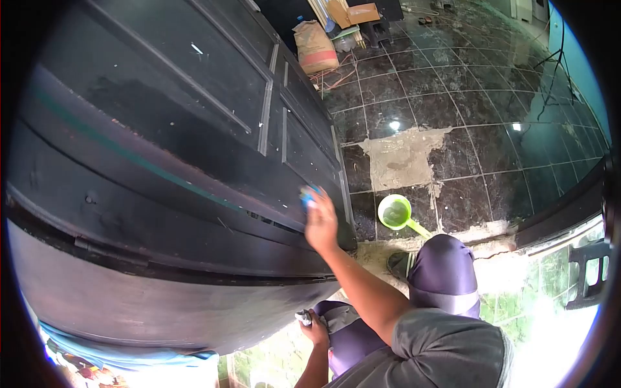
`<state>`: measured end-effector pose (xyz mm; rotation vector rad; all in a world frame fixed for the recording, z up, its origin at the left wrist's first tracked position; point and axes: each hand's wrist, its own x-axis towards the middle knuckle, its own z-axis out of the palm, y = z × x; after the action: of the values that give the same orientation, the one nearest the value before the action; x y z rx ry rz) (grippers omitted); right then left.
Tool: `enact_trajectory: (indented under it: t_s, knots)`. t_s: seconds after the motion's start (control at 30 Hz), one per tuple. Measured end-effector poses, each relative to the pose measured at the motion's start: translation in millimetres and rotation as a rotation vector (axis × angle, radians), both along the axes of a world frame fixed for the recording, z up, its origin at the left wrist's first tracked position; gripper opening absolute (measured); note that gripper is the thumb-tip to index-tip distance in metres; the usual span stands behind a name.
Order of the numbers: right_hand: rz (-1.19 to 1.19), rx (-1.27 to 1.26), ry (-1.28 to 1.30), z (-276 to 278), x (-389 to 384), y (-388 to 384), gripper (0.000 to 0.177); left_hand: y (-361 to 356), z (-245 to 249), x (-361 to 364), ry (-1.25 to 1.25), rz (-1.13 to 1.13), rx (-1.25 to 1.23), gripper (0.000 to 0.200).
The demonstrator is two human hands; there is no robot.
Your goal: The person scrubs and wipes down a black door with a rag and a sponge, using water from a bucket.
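Note:
Against the dark panelled door [213, 142], near its edge, is my right hand [320, 223], slightly blurred. Its fingers close on a small blue pad [308, 196], which looks like a sponge or cloth and meets the door's surface. Lower down, beside my bent knee, my left hand [315, 330] is closed around a small object with a whitish-grey end [303, 317]; its kind does not show. A lime-green dipper [394, 212] with cloudy liquid in it stands on the floor to the right of the door, its handle pointing towards my other knee.
Dark glossy tiles [472, 142] cover the floor, with a bare cement patch [401, 158] among them. A paper sack [315, 48] and boxes [363, 14] stand at the back. A thin black stand [560, 61] is at the far right, and a black plastic stool [590, 275] is at the right.

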<state>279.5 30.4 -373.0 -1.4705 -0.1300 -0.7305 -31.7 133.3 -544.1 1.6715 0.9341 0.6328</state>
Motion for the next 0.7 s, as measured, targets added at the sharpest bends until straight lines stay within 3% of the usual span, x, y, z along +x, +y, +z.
enact_trajectory:
  t_s: [0.03,0.1,0.17,0.2,0.27,0.37,0.43,0.47,0.53,0.6,0.63,0.7]
  knots:
    - [0.014,0.173,0.175,-82,0,10,0.033,1,1,1,0.012,0.002,-0.011,0.026]
    - [0.123,0.541,0.889,-154,2,4,0.034,0,9,-7,0.052,0.011,-0.035,0.027]
    - [0.035,0.317,0.574,-112,0,21,0.036,-2,9,2,0.047,0.018,0.009,0.027]
    - [-0.007,0.161,0.358,-23,-12,7,0.036,0,3,1,0.050,0.020,0.026,0.027]
    - [0.055,0.148,0.020,105,-27,-5,0.032,0,4,-5,0.077,0.007,0.051,0.026]
    - [0.169,0.155,-0.329,178,-36,-13,0.034,-7,10,1,0.015,-0.004,0.020,0.024]
    - [0.155,0.206,-0.329,129,-26,-3,0.036,-4,12,-4,0.073,-0.016,0.026,0.023]
    - [0.085,0.218,-0.268,76,-21,8,0.034,-5,13,-5,0.097,-0.021,0.027,0.022]
    - [-0.035,0.035,0.144,-21,-37,6,0.035,-12,23,-4,0.091,-0.026,0.052,0.022]
    - [0.004,0.146,0.544,-128,-37,6,0.036,-9,17,-3,0.119,-0.027,0.143,0.021]
    - [0.011,0.210,0.826,-155,-39,6,0.037,-8,14,-8,0.123,-0.013,0.105,0.022]
    - [-0.088,0.051,0.609,-100,-37,12,0.036,-5,9,-5,0.116,0.008,0.030,0.023]
